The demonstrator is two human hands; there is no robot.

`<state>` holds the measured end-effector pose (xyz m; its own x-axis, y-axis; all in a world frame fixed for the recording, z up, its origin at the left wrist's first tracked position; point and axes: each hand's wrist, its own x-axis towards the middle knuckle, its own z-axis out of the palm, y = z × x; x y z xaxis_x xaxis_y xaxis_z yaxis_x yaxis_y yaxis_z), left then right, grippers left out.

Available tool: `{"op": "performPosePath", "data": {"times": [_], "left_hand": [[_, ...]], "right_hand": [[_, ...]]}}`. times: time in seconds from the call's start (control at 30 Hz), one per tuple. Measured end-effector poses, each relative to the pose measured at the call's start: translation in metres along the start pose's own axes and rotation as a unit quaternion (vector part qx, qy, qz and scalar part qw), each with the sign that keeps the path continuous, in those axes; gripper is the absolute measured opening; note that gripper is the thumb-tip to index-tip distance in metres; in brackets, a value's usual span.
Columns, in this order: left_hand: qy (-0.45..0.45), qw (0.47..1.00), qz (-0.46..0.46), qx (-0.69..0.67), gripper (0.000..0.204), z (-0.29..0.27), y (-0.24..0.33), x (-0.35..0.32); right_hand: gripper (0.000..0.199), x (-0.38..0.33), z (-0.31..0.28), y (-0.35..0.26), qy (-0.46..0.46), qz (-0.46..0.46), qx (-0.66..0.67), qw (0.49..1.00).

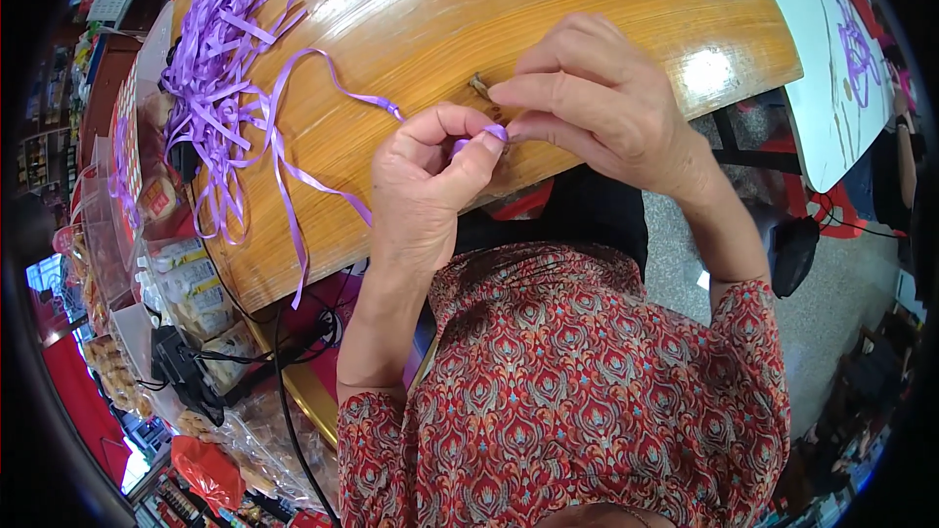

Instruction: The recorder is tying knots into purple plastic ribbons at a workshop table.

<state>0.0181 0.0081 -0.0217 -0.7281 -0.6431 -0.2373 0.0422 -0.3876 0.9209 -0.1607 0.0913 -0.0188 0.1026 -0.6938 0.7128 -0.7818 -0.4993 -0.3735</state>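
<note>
A narrow purple ribbon [497, 131] is pinched between the thumb and index finger of my left hand [425, 161], forming a small loop over the fingertip. My right hand [606, 103] meets it from the right, thumb and fingers closed at the ribbon's edge; the exact grip is partly hidden. A length of the same ribbon with a small knot [389, 108] trails left from my left hand across the wooden table [421, 39]. Just beyond my fingertips lies a small brownish object [479, 86], too small to name, with dark red specks beside it.
A large tangled heap of purple ribbon [220, 59] covers the table's left side, some strands hanging over the edge. At right stands a white marbled table [831, 127] with more purple ribbon [857, 49]. Packaged goods [191, 284] and black cables [279, 362] crowd the lower left.
</note>
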Motion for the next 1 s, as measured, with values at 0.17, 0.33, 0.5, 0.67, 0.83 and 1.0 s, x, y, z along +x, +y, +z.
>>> {"op": "performPosePath", "data": {"times": [0.17,0.33,0.5,0.67,0.83,1.0], "left_hand": [[0.043,0.997,0.065,0.031,0.006,0.008,-0.006,-0.004],[0.031,0.992,0.113,0.047,0.007,0.010,-0.007,-0.005],[0.023,0.987,0.139,0.071,0.008,0.009,-0.008,-0.007],[0.014,0.974,0.206,0.094,0.008,0.002,-0.017,-0.005],[-0.014,0.977,0.211,0.025,0.009,-0.002,-0.022,-0.002],[-0.072,0.972,0.185,-0.129,0.012,-0.001,-0.023,0.000]], "right_hand": [[0.020,-0.014,0.016,-0.019,0.058,0.111,0.084,0.989],[0.013,-0.014,0.024,-0.026,0.107,0.152,0.094,0.978],[0.010,-0.009,0.026,-0.029,0.101,0.194,0.106,0.970],[0.005,-0.010,0.027,-0.038,0.087,0.339,0.246,0.904],[0.005,-0.009,0.025,-0.040,0.051,0.479,0.426,0.766],[0.004,-0.004,0.023,-0.042,0.060,0.465,0.483,0.740]]}}
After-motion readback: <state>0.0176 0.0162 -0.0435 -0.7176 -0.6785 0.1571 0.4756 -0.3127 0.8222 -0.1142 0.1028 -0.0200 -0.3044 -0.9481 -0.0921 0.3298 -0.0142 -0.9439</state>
